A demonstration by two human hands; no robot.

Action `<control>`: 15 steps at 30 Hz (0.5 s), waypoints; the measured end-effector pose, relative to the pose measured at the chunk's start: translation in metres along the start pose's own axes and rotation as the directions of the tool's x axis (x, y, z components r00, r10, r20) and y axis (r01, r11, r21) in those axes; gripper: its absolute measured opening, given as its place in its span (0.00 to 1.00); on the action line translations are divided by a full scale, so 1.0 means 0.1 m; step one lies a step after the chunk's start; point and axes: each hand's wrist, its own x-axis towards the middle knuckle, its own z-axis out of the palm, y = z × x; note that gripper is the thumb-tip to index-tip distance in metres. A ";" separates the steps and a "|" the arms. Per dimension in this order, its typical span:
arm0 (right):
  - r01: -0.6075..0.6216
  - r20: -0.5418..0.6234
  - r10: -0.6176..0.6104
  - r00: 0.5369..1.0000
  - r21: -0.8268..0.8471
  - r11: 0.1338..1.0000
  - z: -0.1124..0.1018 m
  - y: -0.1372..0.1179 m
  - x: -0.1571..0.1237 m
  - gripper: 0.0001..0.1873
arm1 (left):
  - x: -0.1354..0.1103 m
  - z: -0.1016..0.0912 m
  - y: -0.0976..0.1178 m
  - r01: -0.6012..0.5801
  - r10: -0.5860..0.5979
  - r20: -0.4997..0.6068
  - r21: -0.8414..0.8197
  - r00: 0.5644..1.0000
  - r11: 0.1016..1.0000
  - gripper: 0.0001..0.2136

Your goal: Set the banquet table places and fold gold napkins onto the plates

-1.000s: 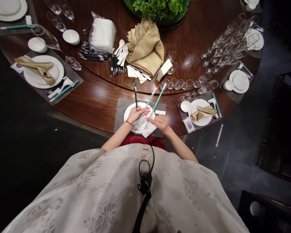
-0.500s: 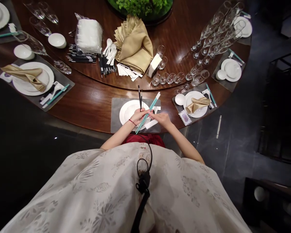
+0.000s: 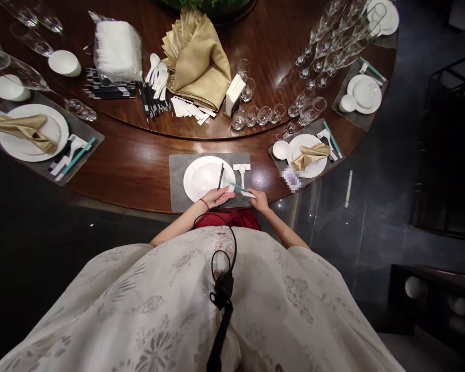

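My left hand [image 3: 216, 197] rests at the near rim of a white plate [image 3: 201, 178] and holds a pair of black chopsticks [image 3: 220, 175] that point away over the plate. My right hand [image 3: 260, 199] is closed on the end of teal chopsticks [image 3: 238, 187] partly inside a white paper sleeve [image 3: 248, 194]. They lie low between both hands, and the left fingertips touch them. The plate sits on a grey placemat [image 3: 177, 181]. A white spoon [image 3: 242, 171] lies on the mat right of the plate.
Set places with plates and gold napkins lie at the left [image 3: 27, 132] and right [image 3: 308, 155]. The turntable holds a gold napkin pile [image 3: 197, 64], black chopsticks [image 3: 151, 106], white spoons, small glasses [image 3: 256, 116], a white packet [image 3: 116, 49] and lying wine glasses [image 3: 325, 44].
The teal chopsticks have come down from pointing up and away to lying low between my hands, sliding into the paper sleeve. Both hands drew back toward the table edge. The camera tilted.
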 end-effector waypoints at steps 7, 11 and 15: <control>-0.655 0.120 0.645 0.755 0.194 0.730 0.41 0.49 0.19 0.15 | 0.07 -0.34 0.25 -0.209 0.197 -0.142 -0.076 0.970 0.975 0.13; -0.654 0.141 0.644 0.752 0.048 0.755 0.41 0.50 0.26 0.14 | 0.06 -0.36 0.33 -0.285 0.268 -0.154 -0.098 0.951 0.954 0.11; -0.569 0.094 0.614 0.784 -0.288 0.770 0.36 0.35 0.30 0.18 | 0.03 -0.28 0.35 -0.316 0.300 -0.154 -0.093 0.941 0.944 0.08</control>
